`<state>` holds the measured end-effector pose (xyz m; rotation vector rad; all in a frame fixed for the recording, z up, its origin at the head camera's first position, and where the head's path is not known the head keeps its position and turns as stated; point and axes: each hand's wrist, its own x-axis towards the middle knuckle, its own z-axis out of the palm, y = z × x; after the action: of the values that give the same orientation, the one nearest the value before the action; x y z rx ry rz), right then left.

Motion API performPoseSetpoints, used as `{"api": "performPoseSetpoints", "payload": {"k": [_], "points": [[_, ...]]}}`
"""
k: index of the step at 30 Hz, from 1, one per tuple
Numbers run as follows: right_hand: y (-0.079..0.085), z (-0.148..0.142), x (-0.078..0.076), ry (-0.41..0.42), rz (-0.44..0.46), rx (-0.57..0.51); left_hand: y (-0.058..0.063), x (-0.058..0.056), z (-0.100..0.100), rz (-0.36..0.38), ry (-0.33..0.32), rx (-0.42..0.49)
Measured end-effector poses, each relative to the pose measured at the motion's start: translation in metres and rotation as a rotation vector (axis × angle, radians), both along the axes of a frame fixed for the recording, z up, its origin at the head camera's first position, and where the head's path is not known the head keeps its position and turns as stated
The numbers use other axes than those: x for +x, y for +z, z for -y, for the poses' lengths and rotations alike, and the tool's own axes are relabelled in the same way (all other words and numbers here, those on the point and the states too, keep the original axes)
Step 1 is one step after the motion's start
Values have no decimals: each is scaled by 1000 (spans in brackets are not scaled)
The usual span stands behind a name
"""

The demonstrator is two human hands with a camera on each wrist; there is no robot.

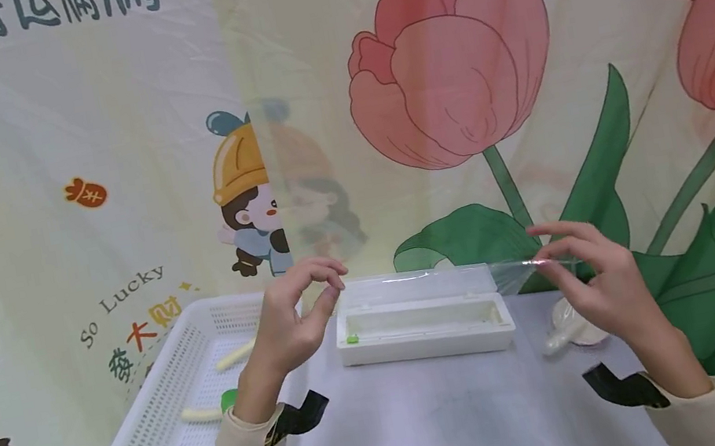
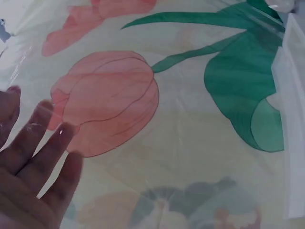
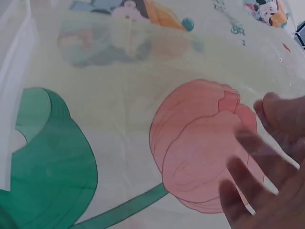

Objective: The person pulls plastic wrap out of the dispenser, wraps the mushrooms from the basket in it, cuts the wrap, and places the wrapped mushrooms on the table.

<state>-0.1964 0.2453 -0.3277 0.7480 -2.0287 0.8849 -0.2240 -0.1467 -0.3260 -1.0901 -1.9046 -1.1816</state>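
A sheet of clear plastic film (image 1: 517, 271) stretches between both hands, its upper edge catching the light. My left hand (image 1: 295, 318) pinches the film's left end between thumb and fingertips. At the right end my right hand (image 1: 597, 280) pinches it with thumb and forefinger, the other fingers spread. Below and behind the film sits a long white box (image 1: 426, 346) with a raised, see-through-looking lid and a small green piece (image 1: 352, 339) at its left. In the wrist views, film lies in front of the left hand (image 2: 38, 171) and right hand (image 3: 267, 167); its lower edge is unclear.
A white perforated basket (image 1: 145, 444) stands at the left, holding pale stick-like pieces (image 1: 201, 415) and a green item (image 1: 229, 399). A whitish, partly hidden object (image 1: 566, 330) lies near the right hand. A printed cloth backdrop (image 1: 298, 50) rises behind the white table (image 1: 465, 427).
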Motion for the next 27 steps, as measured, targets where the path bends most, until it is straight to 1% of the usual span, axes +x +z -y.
{"api": "performPoseSetpoints", "payload": {"k": [3, 6, 7, 8, 11, 12, 14, 15, 17, 19, 21, 22, 23, 24, 25, 27], "points": [[-6, -3, 13, 134, 125, 44, -5, 12, 7, 176, -190, -47], [-17, -5, 24, 242, 256, 58, -13, 23, 12, 299, -372, -87], [-21, -6, 27, 274, 289, 52, -16, 26, 13, 334, -429, -98], [-27, -7, 30, 331, 310, 33, -19, 29, 14, 358, -481, -111], [-42, -11, 37, 476, 410, -3, -29, 37, 16, 412, -615, -150], [-47, -13, 39, 530, 446, -15, -33, 39, 17, 431, -649, -164], [-59, -16, 44, 639, 551, -39, -44, 45, 17, 485, -714, -191], [-66, -18, 47, 670, 614, -32, -51, 47, 17, 527, -742, -203], [-83, -20, 51, 762, 759, -44, -69, 50, 15, 629, -789, -220], [-102, -19, 54, 834, 959, -74, -91, 54, 14, 735, -834, -233], [-125, -15, 57, 861, 1157, -106, -116, 57, 12, 845, -862, -248], [-136, -13, 58, 857, 1255, -126, -127, 58, 12, 910, -860, -257], [-149, -11, 59, 844, 1322, -135, -139, 59, 11, 959, -853, -267], [-162, -9, 59, 835, 1359, -141, -150, 60, 11, 1000, -831, -287], [-175, -7, 59, 833, 1366, -134, -160, 61, 10, 1037, -795, -306], [-199, -4, 58, 815, 1330, -99, -179, 63, 9, 1066, -693, -363]]}}
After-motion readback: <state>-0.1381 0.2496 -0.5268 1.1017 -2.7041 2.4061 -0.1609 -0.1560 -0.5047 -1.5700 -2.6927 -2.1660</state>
